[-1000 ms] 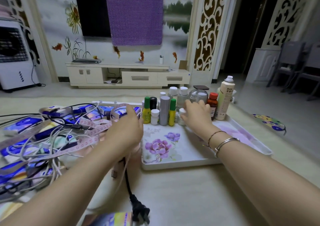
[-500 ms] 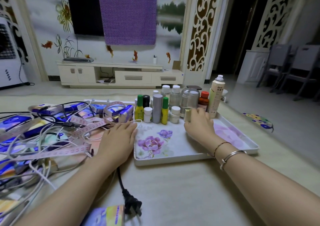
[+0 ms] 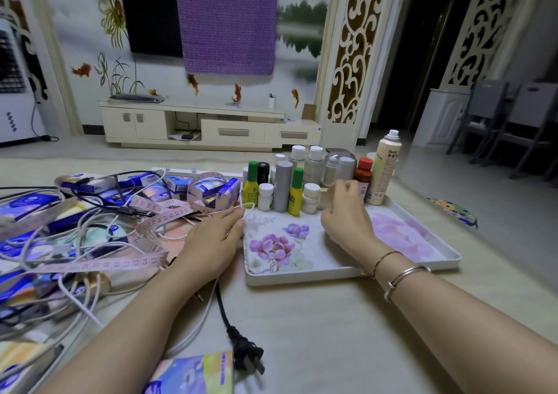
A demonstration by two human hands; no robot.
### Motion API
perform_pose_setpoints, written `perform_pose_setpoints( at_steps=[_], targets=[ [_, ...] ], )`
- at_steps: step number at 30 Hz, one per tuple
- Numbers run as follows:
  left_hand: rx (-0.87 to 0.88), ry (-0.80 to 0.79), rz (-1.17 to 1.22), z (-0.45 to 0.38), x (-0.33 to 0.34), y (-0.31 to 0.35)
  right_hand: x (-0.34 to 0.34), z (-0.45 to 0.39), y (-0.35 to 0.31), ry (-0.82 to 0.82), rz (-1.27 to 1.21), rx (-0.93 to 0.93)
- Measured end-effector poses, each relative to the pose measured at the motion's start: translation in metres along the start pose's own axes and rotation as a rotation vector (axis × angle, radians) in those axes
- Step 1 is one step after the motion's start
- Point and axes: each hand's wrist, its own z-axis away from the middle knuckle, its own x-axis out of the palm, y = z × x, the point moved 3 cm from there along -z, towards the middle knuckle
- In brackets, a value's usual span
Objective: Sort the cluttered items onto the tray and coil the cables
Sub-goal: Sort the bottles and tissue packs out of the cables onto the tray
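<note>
Since earlier, right hand [image 3: 347,215] pinches a small item into the bottle row [image 3: 280,191] on the tray [image 3: 332,275]; left hand [image 3: 211,242] rests open-fingered nearest the cables [image 3: 90,236].

Both my forearms are bare to the near edge of view; no sleeve shows on either. My left hand [image 3: 213,247] carries no ring, watch or band that I can see. My right hand [image 3: 347,221] is likewise unadorned, but the right wrist wears two items: a thin dark cord bracelet [image 3: 385,257] nearer the hand, and a slim silver metal bangle [image 3: 406,275] just behind it, with a small clasp on its underside. Fingernail detail is too blurred to tell.
</note>
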Motion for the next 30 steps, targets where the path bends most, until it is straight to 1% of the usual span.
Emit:
perform_pose_setpoints(
  at_steps=[1,2,4,6,8,12,17,19,24,27,30],
  targets=[
    [-0.001,0.002,0.003,0.000,0.000,0.001,0.000,0.001,-0.005,0.024,-0.018,-0.042],
    [-0.003,0.001,-0.009,0.001,-0.001,0.001,0.002,0.001,-0.011,0.006,-0.058,-0.086],
    [0.005,0.006,-0.046,0.001,0.000,0.002,0.008,0.001,-0.023,-0.108,-0.124,-0.142],
    [0.014,0.007,-0.058,0.002,-0.001,0.003,0.017,0.000,-0.031,-0.207,-0.112,-0.151],
    [0.014,0.000,-0.063,0.002,-0.001,0.002,0.022,-0.004,-0.035,-0.242,-0.058,-0.137],
    [0.001,-0.012,-0.084,0.002,0.000,0.002,0.027,-0.007,-0.037,-0.254,-0.007,-0.115],
    [0.014,0.006,-0.061,0.002,-0.001,0.004,0.025,-0.005,-0.037,-0.254,-0.017,-0.108],
    [0.015,-0.001,-0.071,0.003,-0.002,0.003,0.022,-0.003,-0.034,-0.247,-0.019,-0.076],
    [0.016,-0.071,-0.183,0.007,-0.005,0.001,0.012,-0.003,-0.017,-0.153,0.032,0.030],
    [0.008,-0.072,-0.192,0.008,-0.006,0.002,0.013,-0.003,-0.010,-0.168,0.054,0.052],
    [0.011,-0.075,-0.200,0.008,-0.006,0.003,0.015,-0.003,-0.006,-0.175,0.137,0.121]
  ],
)
